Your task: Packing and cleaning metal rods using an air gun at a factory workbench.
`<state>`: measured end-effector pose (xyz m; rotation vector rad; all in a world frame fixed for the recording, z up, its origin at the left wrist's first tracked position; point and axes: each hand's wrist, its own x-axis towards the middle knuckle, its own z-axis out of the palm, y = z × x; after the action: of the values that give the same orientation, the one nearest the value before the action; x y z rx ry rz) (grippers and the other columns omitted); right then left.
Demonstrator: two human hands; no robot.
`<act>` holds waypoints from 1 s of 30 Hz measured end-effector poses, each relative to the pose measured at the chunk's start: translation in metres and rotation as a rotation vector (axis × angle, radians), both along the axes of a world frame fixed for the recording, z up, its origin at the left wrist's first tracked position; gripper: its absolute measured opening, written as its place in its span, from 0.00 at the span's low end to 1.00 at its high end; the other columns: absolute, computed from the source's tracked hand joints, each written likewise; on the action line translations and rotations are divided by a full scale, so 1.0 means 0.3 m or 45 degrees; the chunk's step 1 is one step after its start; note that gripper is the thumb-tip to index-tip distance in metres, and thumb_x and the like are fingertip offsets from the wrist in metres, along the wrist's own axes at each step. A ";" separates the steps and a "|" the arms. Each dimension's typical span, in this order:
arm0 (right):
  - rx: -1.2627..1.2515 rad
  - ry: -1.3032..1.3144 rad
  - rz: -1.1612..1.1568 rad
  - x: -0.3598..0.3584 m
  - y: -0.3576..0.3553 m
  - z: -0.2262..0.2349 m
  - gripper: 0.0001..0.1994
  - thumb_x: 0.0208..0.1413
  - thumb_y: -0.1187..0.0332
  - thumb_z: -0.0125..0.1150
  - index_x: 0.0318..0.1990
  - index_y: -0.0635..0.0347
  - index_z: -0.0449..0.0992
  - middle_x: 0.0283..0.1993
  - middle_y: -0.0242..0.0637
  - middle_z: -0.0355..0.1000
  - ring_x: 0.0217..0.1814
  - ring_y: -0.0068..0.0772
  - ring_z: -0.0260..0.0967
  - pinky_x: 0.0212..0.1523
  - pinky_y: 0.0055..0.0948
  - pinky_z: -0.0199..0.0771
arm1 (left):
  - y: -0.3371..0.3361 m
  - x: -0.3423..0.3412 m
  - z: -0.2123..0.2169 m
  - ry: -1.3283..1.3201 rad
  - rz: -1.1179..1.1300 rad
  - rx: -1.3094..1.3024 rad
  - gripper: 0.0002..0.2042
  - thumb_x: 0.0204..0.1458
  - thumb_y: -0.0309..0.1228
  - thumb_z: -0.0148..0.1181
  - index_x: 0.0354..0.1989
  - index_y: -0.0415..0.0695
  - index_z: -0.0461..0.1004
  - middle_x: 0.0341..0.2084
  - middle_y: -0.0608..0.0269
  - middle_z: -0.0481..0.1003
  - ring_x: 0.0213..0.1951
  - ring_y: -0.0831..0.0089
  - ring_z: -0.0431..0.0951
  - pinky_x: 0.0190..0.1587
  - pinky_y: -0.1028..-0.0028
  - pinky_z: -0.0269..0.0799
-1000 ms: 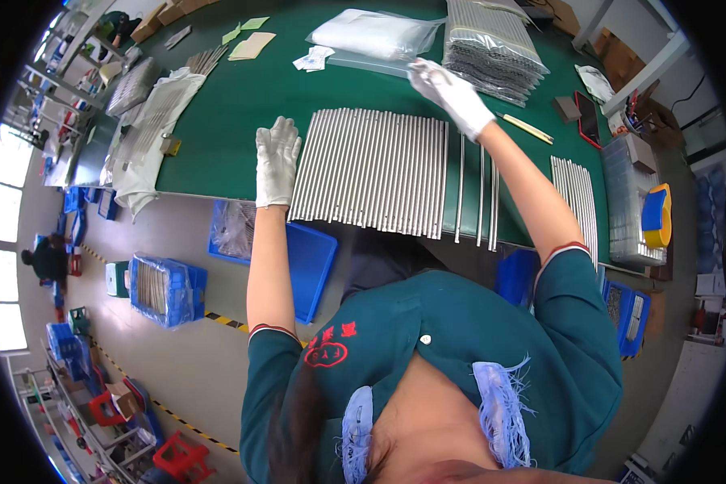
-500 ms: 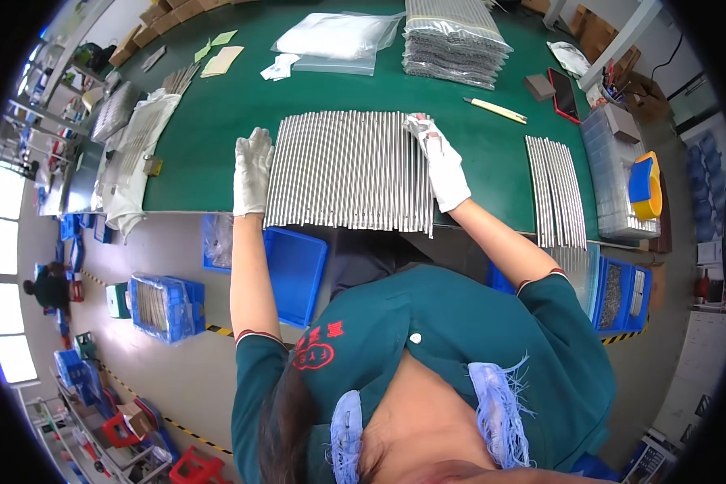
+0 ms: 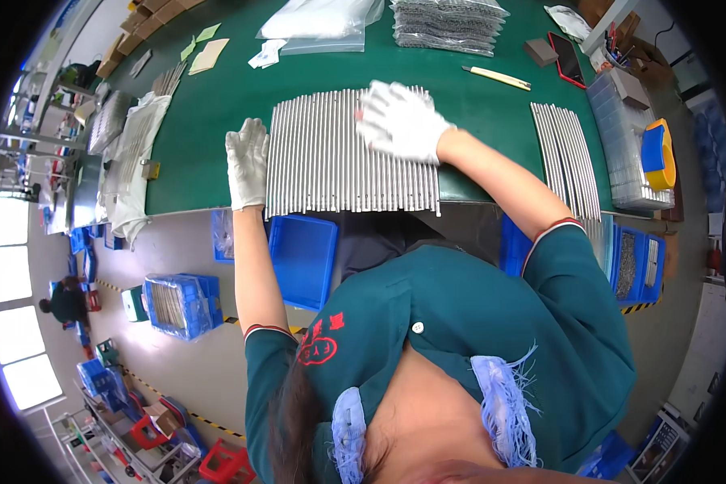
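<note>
A row of thin silver metal rods (image 3: 331, 161) lies side by side across the green table (image 3: 198, 153), their near ends at the front edge. My left hand (image 3: 248, 164), in a white glove, stands along the row's left side with its fingers stretched out. Over the upper right part of the rods rests my right hand (image 3: 402, 123), also gloved and slightly blurred, its fingers spread and the palm down. Neither hand grips a rod. The glove hides part of the rods beneath it.
A smaller set of rods (image 3: 566, 157) lies to the right, beside clear plastic boxes (image 3: 621, 153) with a blue-yellow tape roll (image 3: 658, 155). Toward the back are a cutter knife (image 3: 496, 77), a phone (image 3: 567, 60) and bagged rods (image 3: 448, 28). Below the table sits a blue bin (image 3: 302, 262).
My right hand has moved left from the row's right edge onto the top of the rods, its fingers spreading. My left hand stays at the left side. The whole view has shifted slightly.
</note>
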<state>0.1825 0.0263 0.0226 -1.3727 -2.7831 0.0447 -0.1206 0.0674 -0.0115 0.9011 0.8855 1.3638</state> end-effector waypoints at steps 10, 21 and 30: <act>0.091 0.126 -0.168 0.025 0.154 -0.082 0.28 0.62 0.49 0.35 0.63 0.55 0.61 0.68 0.45 0.54 0.73 0.44 0.43 0.69 0.42 0.40 | 0.021 0.013 0.008 0.054 -0.036 -0.004 0.34 0.62 0.52 0.39 0.62 0.31 0.55 0.62 0.44 0.57 0.66 0.58 0.53 0.68 0.62 0.46; 0.256 0.171 0.296 -0.033 0.065 -0.132 0.23 0.61 0.53 0.40 0.59 0.52 0.66 0.65 0.44 0.57 0.71 0.46 0.46 0.68 0.43 0.45 | -0.007 -0.002 0.004 0.255 -0.007 0.030 0.32 0.62 0.50 0.40 0.64 0.33 0.54 0.62 0.45 0.58 0.65 0.59 0.57 0.67 0.66 0.49; -0.335 1.372 -0.370 0.077 0.296 -0.023 0.23 0.63 0.51 0.37 0.59 0.49 0.67 0.57 0.43 0.69 0.58 0.46 0.66 0.60 0.31 0.60 | -0.358 0.479 0.126 1.740 -0.727 1.341 0.33 0.46 0.51 0.60 0.55 0.40 0.67 0.54 0.43 0.66 0.57 0.48 0.64 0.62 0.55 0.55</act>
<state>0.2057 0.1150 0.0157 -1.2278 -1.7063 0.8684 0.0232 -0.0399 0.0262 2.8086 0.6605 0.4623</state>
